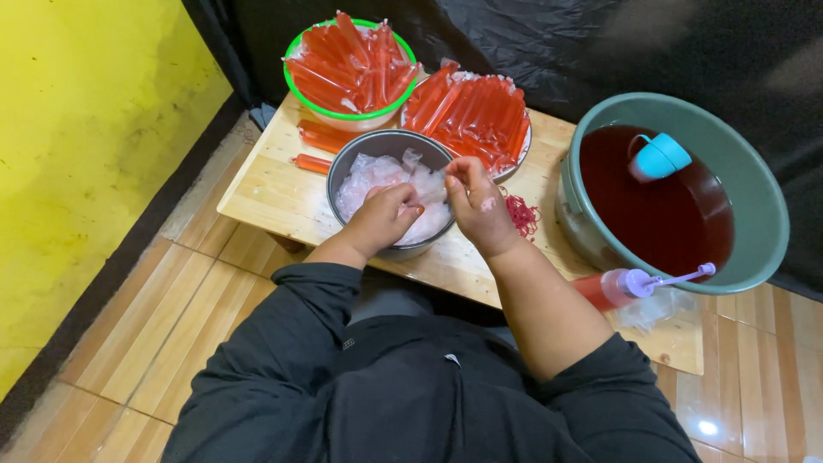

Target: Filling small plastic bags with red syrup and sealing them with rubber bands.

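Note:
A grey metal bowl (351, 163) stands on a low wooden table (274, 193) and holds several clear plastic bags (370, 176). My left hand (383, 216) rests over the bowl with its fingers pinched on a bag. My right hand (477, 199) is just to the right, thumb and fingers closed on the same thin plastic. Both hands meet above the bowl's right half. A small pile of red rubber bands (520, 214) lies on the table beside my right hand.
A green-rimmed bowl (351, 64) and a second bowl (473, 111) behind are heaped with red filled tubes; loose tubes (319, 147) lie by them. A large green basin (677, 193) of red liquid holds a blue cup (658, 157). A squeeze bottle (626, 285) lies near it.

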